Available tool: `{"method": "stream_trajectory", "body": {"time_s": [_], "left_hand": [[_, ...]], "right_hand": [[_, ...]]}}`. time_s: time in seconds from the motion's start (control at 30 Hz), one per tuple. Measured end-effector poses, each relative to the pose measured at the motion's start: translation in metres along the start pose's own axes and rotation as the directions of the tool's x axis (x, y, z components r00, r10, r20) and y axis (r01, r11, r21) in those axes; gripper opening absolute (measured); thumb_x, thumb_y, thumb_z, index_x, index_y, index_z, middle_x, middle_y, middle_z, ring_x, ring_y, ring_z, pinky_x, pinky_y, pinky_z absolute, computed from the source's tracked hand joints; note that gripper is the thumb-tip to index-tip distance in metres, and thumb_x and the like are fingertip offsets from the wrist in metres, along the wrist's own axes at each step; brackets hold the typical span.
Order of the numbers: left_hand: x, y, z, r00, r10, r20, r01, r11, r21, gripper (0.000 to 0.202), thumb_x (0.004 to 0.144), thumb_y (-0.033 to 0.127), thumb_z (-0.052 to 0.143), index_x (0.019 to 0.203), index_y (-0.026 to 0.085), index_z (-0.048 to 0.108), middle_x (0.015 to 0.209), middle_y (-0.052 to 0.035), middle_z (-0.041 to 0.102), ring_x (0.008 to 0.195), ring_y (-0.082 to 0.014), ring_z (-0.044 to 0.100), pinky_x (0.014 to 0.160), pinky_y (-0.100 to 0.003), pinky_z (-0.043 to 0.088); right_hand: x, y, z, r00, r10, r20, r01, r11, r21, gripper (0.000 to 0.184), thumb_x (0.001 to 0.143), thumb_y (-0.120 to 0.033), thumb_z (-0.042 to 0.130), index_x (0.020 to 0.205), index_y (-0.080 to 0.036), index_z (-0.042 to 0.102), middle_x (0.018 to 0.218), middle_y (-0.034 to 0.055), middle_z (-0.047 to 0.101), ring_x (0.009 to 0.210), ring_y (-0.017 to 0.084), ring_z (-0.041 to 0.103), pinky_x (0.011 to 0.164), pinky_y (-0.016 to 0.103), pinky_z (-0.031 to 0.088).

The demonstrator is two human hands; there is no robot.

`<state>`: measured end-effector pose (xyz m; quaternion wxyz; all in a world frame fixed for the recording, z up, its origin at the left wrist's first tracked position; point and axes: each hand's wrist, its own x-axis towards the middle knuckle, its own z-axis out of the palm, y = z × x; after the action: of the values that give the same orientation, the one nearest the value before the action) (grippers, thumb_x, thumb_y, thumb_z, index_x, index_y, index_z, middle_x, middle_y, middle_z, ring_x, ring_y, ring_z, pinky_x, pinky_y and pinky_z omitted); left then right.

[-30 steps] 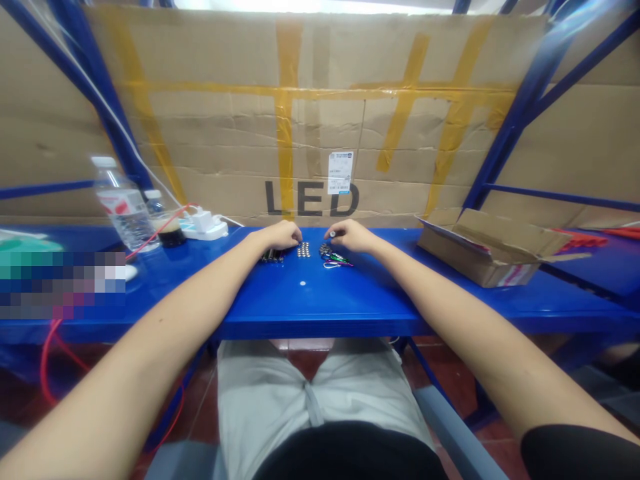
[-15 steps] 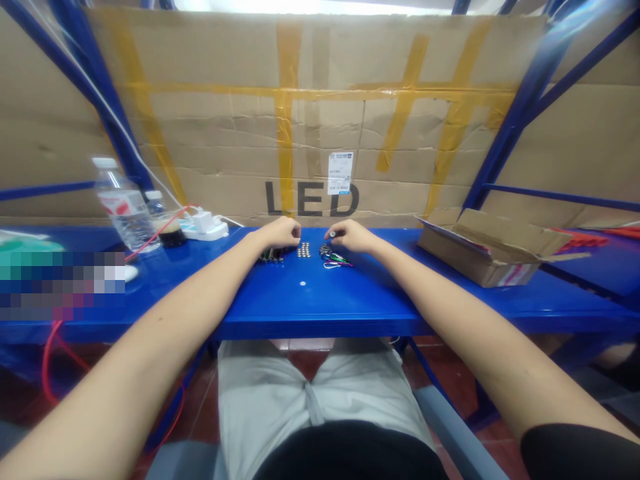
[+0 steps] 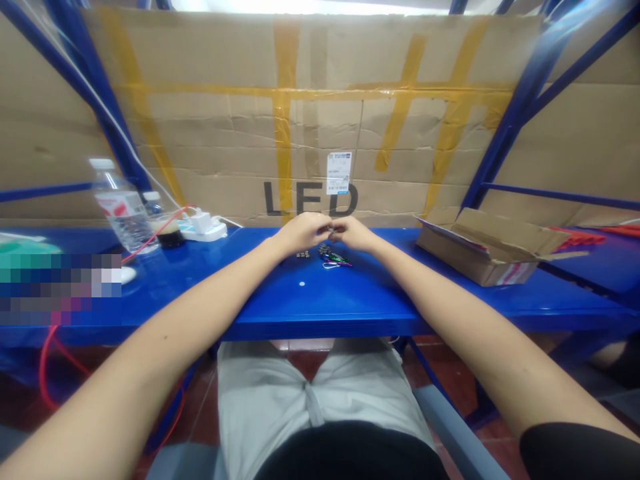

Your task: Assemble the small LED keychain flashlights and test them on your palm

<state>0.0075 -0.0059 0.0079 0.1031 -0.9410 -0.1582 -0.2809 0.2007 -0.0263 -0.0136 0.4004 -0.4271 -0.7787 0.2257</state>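
Observation:
My left hand and my right hand meet at the far middle of the blue table, fingertips pinched together on a small part I cannot make out. Just below them lie a cluster of small metal pieces and a bunch of coloured clips or rings. A single small white piece lies alone nearer to me on the table.
A water bottle, a smaller dark bottle and a white power strip with a red cable stand at the left. An open cardboard box sits at the right. A taped cardboard wall marked LED closes the back.
My left hand has lifted off the dark pieces at the left and moved right to meet my right hand. The right hand has barely shifted.

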Motion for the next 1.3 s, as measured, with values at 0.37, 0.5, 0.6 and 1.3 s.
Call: {"method": "stream_trajectory", "body": {"time_s": [0.37,0.5,0.6,1.3], "left_hand": [[-0.004,-0.006,-0.009,0.998,-0.057,0.001,0.057,0.998,-0.017,0.025,0.092,0.023,0.053,0.105,0.014,0.072,0.096,-0.0099,0.075,0.085,-0.019,0.067,0.077,-0.029,0.047],[-0.014,-0.025,-0.023,0.957,-0.27,0.109,0.26,0.961,0.1,0.026,0.086,0.022,0.053,0.099,0.016,0.075,0.098,-0.0097,0.076,0.088,-0.02,0.067,0.076,-0.029,0.047],[-0.023,-0.045,-0.026,0.86,-0.419,0.29,0.383,0.907,0.175,0.026,0.08,0.021,0.055,0.095,0.019,0.076,0.097,-0.0071,0.076,0.084,-0.0187,0.067,0.073,-0.027,0.047],[-0.036,-0.08,-0.008,0.712,-0.517,0.475,0.506,0.847,0.162,0.014,0.068,0.019,0.065,0.079,0.019,0.071,0.085,-0.0074,0.075,0.072,-0.0178,0.065,0.067,-0.027,0.049]], "right_hand": [[0.001,0.0,0.001,0.999,0.032,-0.029,-0.032,0.999,0.006,0.02,0.067,-0.01,0.064,0.083,-0.014,0.074,0.076,0.0008,0.072,0.075,0.018,0.065,0.077,0.031,0.053],[-0.002,-0.007,0.0,0.994,0.096,-0.05,-0.093,0.994,0.062,0.017,0.071,-0.007,0.068,0.085,-0.014,0.075,0.083,0.0054,0.075,0.081,0.019,0.069,0.081,0.035,0.057],[-0.007,-0.014,0.0,0.989,0.149,0.008,-0.146,0.96,0.238,0.014,0.076,-0.01,0.072,0.09,-0.014,0.073,0.086,0.0078,0.075,0.084,0.02,0.071,0.083,0.038,0.061],[-0.006,-0.014,0.002,0.99,0.144,0.011,-0.144,0.979,0.147,0.013,0.087,-0.023,0.07,0.09,-0.012,0.075,0.094,0.0109,0.077,0.088,0.019,0.071,0.091,0.037,0.056]]}}
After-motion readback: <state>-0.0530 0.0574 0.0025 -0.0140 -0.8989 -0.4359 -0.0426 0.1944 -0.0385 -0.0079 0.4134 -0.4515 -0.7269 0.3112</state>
